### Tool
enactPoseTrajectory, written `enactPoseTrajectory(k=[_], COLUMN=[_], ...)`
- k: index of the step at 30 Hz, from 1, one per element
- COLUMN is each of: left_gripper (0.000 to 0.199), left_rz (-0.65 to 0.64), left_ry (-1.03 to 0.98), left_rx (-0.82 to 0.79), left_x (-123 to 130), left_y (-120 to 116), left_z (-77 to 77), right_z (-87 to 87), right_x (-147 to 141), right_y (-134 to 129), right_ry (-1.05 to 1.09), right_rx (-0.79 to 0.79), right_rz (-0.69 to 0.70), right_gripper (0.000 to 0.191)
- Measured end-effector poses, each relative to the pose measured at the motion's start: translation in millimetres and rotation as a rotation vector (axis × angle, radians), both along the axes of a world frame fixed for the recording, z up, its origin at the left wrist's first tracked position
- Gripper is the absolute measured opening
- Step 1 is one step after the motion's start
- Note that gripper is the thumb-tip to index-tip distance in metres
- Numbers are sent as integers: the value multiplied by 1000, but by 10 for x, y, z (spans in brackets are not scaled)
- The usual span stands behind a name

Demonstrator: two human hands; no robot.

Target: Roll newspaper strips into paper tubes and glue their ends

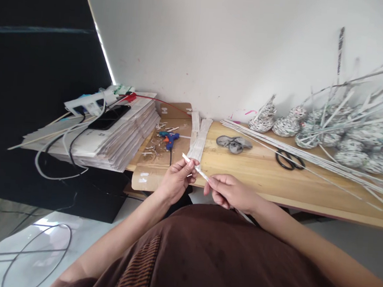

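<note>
A thin white rolled paper stick [203,174] runs between my two hands, in front of my body at the bench edge. My left hand [178,177] pinches it near its upper end, and a short tip sticks out past the thumb. Farther down, my right hand [229,190] grips the same stick between thumb and fingers. Part of the stick shows again below my right hand, near my shirt. Just behind my left hand lie flat whitish paper strips [198,142].
A blue glue gun [169,138] rests on cardboard [143,175] among scraps. Left stands a tall paper stack [129,135] with a phone [110,117] and cables. Along the wooden bench [228,176] are a grey cloth bundle [234,144], black-handled scissors [289,160], long paper sticks [276,145] and several woven paper shapes [286,126].
</note>
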State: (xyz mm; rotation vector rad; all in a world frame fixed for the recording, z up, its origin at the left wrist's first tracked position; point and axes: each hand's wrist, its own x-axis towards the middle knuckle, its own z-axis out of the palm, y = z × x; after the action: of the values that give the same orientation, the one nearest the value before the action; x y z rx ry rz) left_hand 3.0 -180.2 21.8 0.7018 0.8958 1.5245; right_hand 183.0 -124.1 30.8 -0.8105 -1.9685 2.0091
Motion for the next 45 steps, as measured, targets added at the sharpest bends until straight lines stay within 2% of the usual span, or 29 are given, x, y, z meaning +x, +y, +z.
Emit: enactPoseTrajectory(k=[2, 3, 4, 7, 8, 9, 10, 13, 14, 15, 16, 20, 22, 23, 24, 28, 29, 30, 33, 34, 35, 38, 39, 42, 45], left_gripper=[21, 22, 22, 22, 21, 20, 20, 21, 21, 23, 24, 24, 21, 20, 20, 19, 18, 18, 16, 16, 15, 14, 15, 24, 33], left_rz=[-9, -4, 7, 49, 56, 58, 55, 37, 35, 41, 56, 104, 75, 60, 50, 47, 50, 58, 88, 92, 91, 85, 89, 138, 208], left_ry=[-24, -36, -42, -27, -17, -8, -2, 4, 8, 17, 32, 49, 0, -28, -52, -116, -125, -132, -147, -151, -153, -152, -148, -129, -89], left_rx=[6, 2, -3, -2, 5, 14, 20, 13, 7, 3, 3, 48, 76, 85, 88, 82, 83, 87, 95, 95, 92, 85, 84, 69, 37], left_x=[-8, -13, -19, -35, -40, -44, -49, -59, -60, -60, -58, -25, 0, 11, 21, 39, 39, 39, 31, 26, 20, -12, -28, -108, -302], left_y=[3, 5, 8, 18, 19, 19, 17, 3, -1, -3, -4, 9, 15, 16, 15, 12, 14, 17, 26, 26, 25, 11, 6, -12, -61], left_z=[8, 6, 0, -27, -35, -40, -43, -44, -45, -47, -49, -42, -26, -17, -9, -2, -5, -9, -17, -18, -18, -24, -29, -42, -15], right_z=[-5, 0, 8, 38, 42, 39, 31, -8, -15, -16, -10, 28, 24, 15, 3, -19, -13, -5, 17, 17, 11, -23, -32, -39, -22], right_x=[6, 6, 4, -6, -10, -12, -14, -18, -20, -23, -27, -60, -80, -89, -97, -110, -109, -107, -97, -94, -92, -85, -81, -61, -30], right_y=[15, 18, 17, 2, 0, 1, 6, 38, 48, 54, 55, 21, 3, -1, 1, 39, 50, 59, 73, 74, 76, 83, 86, 91, 91], right_ry=[27, 33, 30, 5, -3, -6, -1, 52, 67, 64, 40, -105, -99, -81, -58, 27, 36, 38, 31, 33, 42, 87, 92, 34, -51], right_rx=[-180, -173, -95, 346, 436, 443, 364, -47, -106, -87, 2, 569, 729, 723, 645, -25, -99, -85, 217, 262, 233, -81, -132, -36, 68], right_rz=[66, 58, 27, -110, -127, -118, -81, 83, 101, 92, 59, -91, -142, -150, -138, 99, 127, 113, -57, -82, -69, 82, 108, 102, 103], right_gripper=[42, 42, 41, 36, 35, 35, 37, 42, 42, 43, 43, 37, 33, 32, 34, 43, 43, 42, 38, 38, 39, 42, 42, 42, 43])
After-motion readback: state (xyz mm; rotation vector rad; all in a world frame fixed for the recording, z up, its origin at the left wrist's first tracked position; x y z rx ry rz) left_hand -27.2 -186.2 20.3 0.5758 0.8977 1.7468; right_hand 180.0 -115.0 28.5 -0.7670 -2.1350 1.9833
